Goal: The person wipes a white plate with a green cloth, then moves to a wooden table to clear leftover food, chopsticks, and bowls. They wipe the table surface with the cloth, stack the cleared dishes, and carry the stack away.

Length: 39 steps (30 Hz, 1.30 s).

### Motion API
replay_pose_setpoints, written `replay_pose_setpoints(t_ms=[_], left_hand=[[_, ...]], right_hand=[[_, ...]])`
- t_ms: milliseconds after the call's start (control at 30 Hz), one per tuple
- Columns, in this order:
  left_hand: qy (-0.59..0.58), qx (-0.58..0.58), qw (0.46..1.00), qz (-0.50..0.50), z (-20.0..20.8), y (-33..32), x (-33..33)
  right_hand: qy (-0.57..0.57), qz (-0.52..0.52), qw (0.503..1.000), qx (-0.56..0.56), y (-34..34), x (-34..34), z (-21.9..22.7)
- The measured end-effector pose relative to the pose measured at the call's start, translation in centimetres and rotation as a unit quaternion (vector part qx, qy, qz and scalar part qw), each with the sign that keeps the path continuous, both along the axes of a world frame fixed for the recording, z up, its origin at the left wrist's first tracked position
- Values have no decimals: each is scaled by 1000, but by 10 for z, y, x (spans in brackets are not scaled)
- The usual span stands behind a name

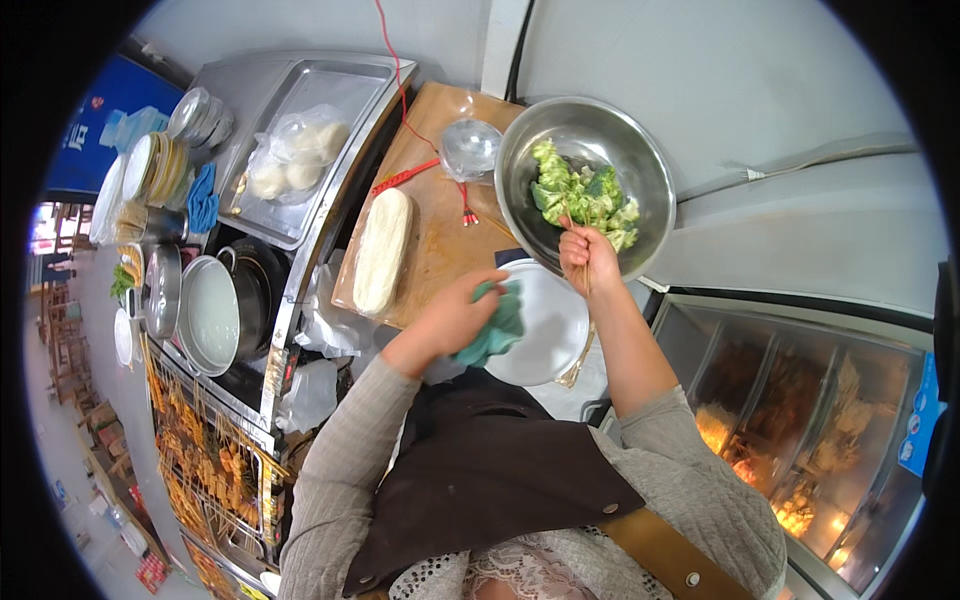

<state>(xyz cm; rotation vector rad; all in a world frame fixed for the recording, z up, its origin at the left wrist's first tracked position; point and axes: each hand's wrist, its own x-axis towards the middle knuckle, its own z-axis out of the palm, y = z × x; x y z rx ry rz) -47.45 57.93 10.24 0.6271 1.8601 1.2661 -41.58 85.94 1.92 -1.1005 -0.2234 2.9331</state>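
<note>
My left hand (462, 312) is closed around a green cloth (500, 330), which hangs over the left edge of a round white plate (560, 318). A bunch of broccoli skewers (590, 200) is gripped by their thin sticks in my right hand (590, 258). The broccoli heads are inside a large steel bowl (655, 170), and my right hand is at the bowl's near rim. I cannot tell whether the broccoli rests on the bowl's bottom.
A pale dough log (382, 252) lies on a wooden board (440, 270), near a clear plastic bowl (470, 148) and a red cable (408, 178). Leftward are a steel tray (350, 85) with bagged dough, pots (212, 315) and many skewers (205, 450). A lit glass-topped case (770, 400) stands right.
</note>
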Motion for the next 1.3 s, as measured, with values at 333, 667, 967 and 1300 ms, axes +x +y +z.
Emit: replay_pose_setpoints(t_ms=[333,667,967,1300], left_hand=[[-118,-90,946,290,-24,-222,98],[-127,-16,880,458,-10,-359,171],[-127,22,806,577,-26,-464,231],[-166,68,809,560,-50,-493,237]], right_hand=[[1,285,836,468,-106,15,131],[212,574,692,381,-401,-122,146],[176,627,545,528,-579,-184,56],[4,800,457,388,-586,-248,56]])
